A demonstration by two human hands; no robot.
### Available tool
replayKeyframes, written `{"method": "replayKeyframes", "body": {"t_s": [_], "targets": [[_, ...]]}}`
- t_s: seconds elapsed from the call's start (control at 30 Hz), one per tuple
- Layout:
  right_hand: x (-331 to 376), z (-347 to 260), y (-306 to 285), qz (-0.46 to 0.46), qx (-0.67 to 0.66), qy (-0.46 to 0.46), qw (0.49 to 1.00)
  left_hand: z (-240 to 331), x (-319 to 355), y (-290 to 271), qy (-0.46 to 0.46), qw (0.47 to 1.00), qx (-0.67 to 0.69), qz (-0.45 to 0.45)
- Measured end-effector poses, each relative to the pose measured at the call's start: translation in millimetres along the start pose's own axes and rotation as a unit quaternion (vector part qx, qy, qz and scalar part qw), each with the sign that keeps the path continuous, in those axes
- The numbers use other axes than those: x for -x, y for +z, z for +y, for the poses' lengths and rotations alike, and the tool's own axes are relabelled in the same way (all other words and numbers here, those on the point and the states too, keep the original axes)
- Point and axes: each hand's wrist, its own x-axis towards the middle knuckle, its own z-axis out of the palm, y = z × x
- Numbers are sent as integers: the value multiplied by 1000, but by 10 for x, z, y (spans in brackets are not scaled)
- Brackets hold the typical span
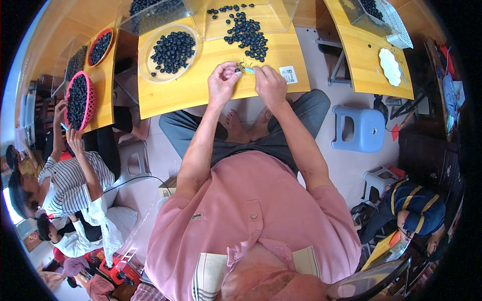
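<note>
My left hand (pixel 222 84) pinches a small round black piece (pixel 238 70) between thumb and fingertips, above the near part of the yellow table (pixel 211 75). Close beside it, my right hand (pixel 271 85) is closed on a slim light-blue tool (pixel 249 70) pointed toward the piece; its tip is too small to make out. Small greenish-brown scraps (pixel 242 64) lie just beyond the fingertips. Farther off spreads a loose heap of similar black pieces (pixel 247 35). To the left, a round clear tray (pixel 142 55) holds many more of them.
A white label card (pixel 288 74) lies right of my right hand. Clear bins (pixel 150 21) stand at the back. On the left, a person (pixel 83 170) works at a pink basket (pixel 92 100) of black pieces. A blue stool (pixel 359 129) and another table (pixel 361 65) are on the right.
</note>
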Motion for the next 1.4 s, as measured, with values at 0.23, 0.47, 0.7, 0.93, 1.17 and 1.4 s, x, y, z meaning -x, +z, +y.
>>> {"method": "replayKeyframes", "body": {"t_s": [0.23,0.47,0.7,0.93,1.17,1.4], "targets": [[48,6,-68,1,10,9,1000,118,61,6,59,994,-84,34],[23,-21,-105,22,-16,5,1000,691,-345,-795,216,919,-270,188],[12,-6,-87,38,-22,9,999,700,-671,-464,250,882,-398,12],[10,-5,-76,36,-27,9,999,335,-888,205,187,904,-367,-115],[20,-21,-86,49,-44,8,998,196,-925,134,168,888,-418,-96],[41,19,-80,43,-39,16,998,327,-464,-37,92,954,-284,2]]}}
